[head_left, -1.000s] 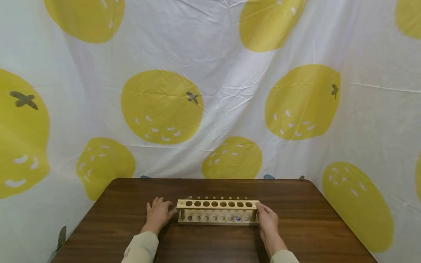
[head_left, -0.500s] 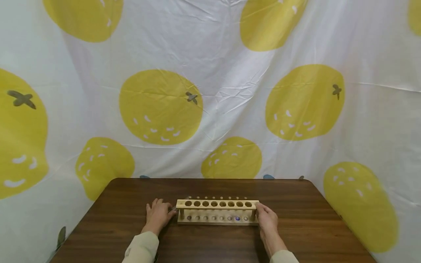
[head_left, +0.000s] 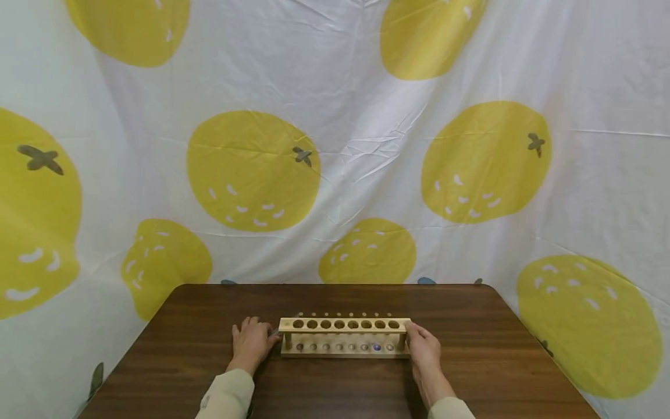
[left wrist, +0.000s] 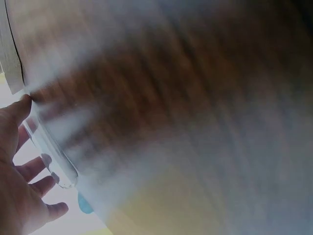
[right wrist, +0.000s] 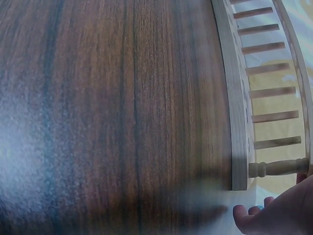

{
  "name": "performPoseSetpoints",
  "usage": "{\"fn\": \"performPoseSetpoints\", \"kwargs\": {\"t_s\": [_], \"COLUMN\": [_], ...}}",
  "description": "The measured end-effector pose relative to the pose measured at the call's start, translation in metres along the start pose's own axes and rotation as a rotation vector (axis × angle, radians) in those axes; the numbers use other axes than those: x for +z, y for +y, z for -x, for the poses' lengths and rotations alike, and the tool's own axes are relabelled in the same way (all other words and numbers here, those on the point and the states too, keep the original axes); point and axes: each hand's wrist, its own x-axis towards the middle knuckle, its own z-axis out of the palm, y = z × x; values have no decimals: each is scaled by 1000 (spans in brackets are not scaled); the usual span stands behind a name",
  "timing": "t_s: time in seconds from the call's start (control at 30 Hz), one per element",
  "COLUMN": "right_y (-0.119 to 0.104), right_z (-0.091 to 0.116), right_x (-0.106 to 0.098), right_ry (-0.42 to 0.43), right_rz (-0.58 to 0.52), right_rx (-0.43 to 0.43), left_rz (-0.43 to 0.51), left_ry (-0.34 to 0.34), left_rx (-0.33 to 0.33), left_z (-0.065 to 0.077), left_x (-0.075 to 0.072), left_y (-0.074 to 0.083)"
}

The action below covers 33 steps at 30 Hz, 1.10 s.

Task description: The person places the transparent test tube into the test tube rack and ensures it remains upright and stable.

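A pale wooden test tube rack (head_left: 345,354) stands in front of me, its upper bar pierced by a row of round holes. My right hand (head_left: 425,349) grips the rack's right end; in the right wrist view several fingertips (right wrist: 240,215) show beside its end post. At the left end, my left hand (head_left: 252,343) pinches a clear glass test tube (left wrist: 61,166) between thumb and forefinger, the other fingers spread. The tube's rounded end shows in the left wrist view, while its other end is hidden near the rack. A small blue spot (head_left: 377,347) sits on the rack's base.
The dark wood-grain table (head_left: 335,390) has rounded far corners. Behind and beside it hangs a white cloth (head_left: 356,169) printed with yellow fruit. Thin pegs (right wrist: 276,117) stand in a row along the rack.
The rack and both hands hold nearly the same places. A very slight leftward shift of the rack shows in the head view.
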Motion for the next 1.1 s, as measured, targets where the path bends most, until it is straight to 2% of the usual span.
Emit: {"fn": "performPoseSetpoints", "kwargs": {"t_s": [0.23, 0.4, 0.73, 0.9, 1.1], "right_y": [0, 0, 0, -1, 0], "right_z": [1, 0, -1, 0, 0], "right_x": [0, 0, -1, -1, -1], "right_ry": [2, 12, 0, -11, -14], "right_rz": [11, 19, 19, 15, 17], "right_rx": [-11, -11, -3, -7, -2], "left_rz": [2, 39, 162, 224, 316], "left_ry": [0, 38, 137, 179, 228], "left_rx": [4, 0, -17, -47, -59], "left_z": [0, 1, 3, 3, 1], "left_x": [-4, -10, -31, -43, -50], "left_y": [-2, -7, -12, -12, -12]}}
